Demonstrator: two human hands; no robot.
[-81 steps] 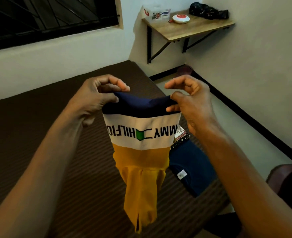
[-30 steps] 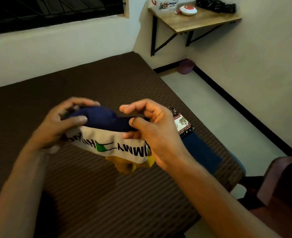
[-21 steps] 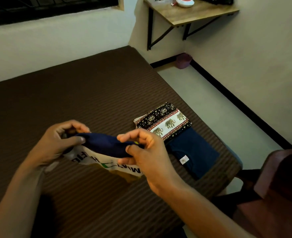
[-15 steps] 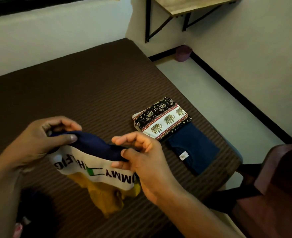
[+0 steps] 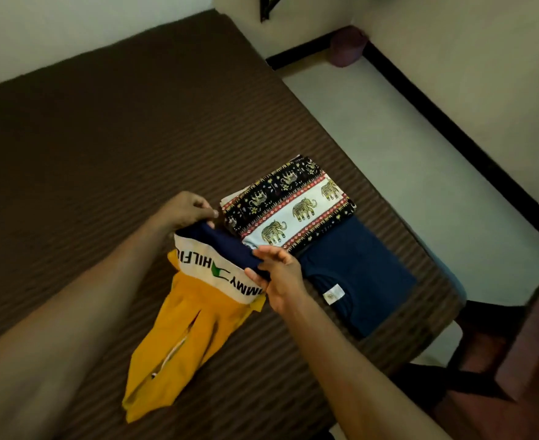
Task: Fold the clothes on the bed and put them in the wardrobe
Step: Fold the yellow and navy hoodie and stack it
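The bed (image 5: 103,128) lies bare to the left and beyond the hands. To the right, the elephant cloth (image 5: 289,206) and blue shirt (image 5: 357,268) take up the bed's corner, and a chair (image 5: 522,360) crowds the near right edge.

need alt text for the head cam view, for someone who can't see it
Two hands, left hand and right hand, pinch the navy end of a navy, white and yellow shirt over a brown bed. Beside it lie a folded elephant-print cloth and a folded blue garment.
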